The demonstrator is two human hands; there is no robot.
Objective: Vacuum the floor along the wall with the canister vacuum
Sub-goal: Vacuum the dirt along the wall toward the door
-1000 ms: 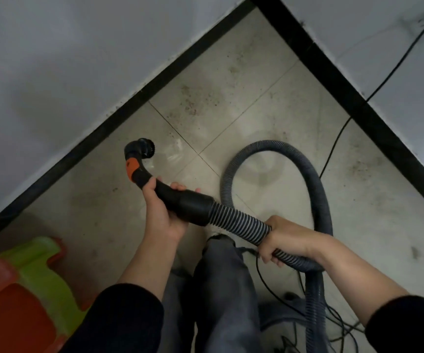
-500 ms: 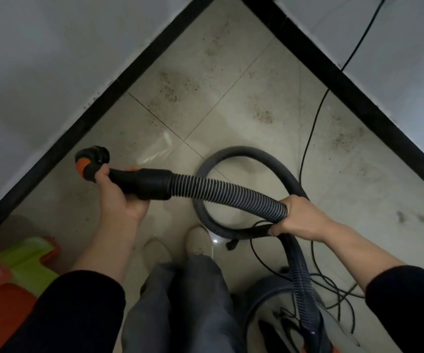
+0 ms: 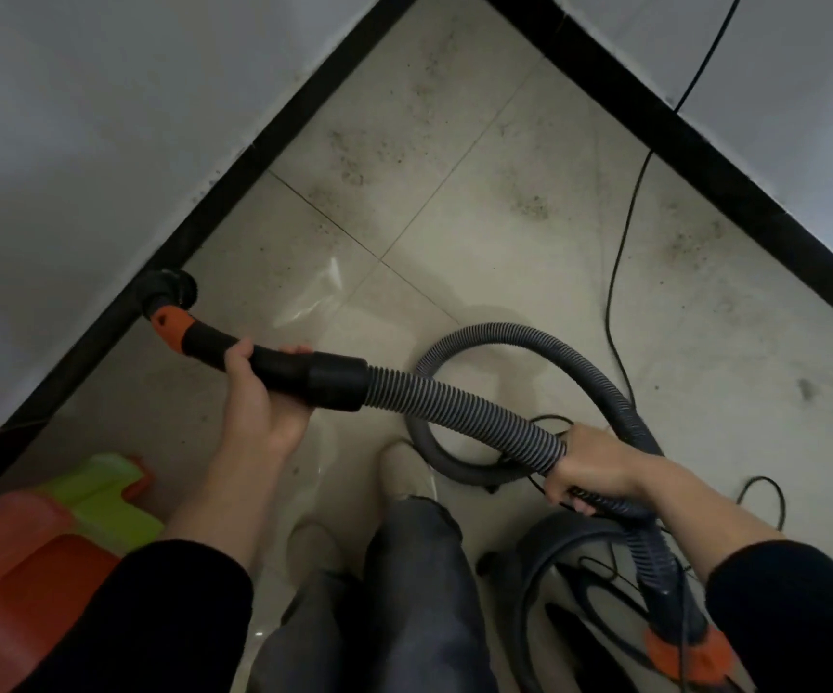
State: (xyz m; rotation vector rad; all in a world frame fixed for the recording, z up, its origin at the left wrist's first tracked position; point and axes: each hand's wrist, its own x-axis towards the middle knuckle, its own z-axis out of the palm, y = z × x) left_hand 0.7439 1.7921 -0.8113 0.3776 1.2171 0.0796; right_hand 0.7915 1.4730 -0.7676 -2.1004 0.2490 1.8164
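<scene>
A corner of a plain indoor room, probably in a home. Pale glazed floor tiles (image 3: 454, 157), speckled with dark grime, meet white-painted walls (image 3: 79, 117) along a black baseboard (image 3: 254, 157). Low plastic stools (image 3: 19, 567) (one orange, one lime green) stand by the left wall. A black power cord (image 3: 622, 242) runs up the right wall.
</scene>
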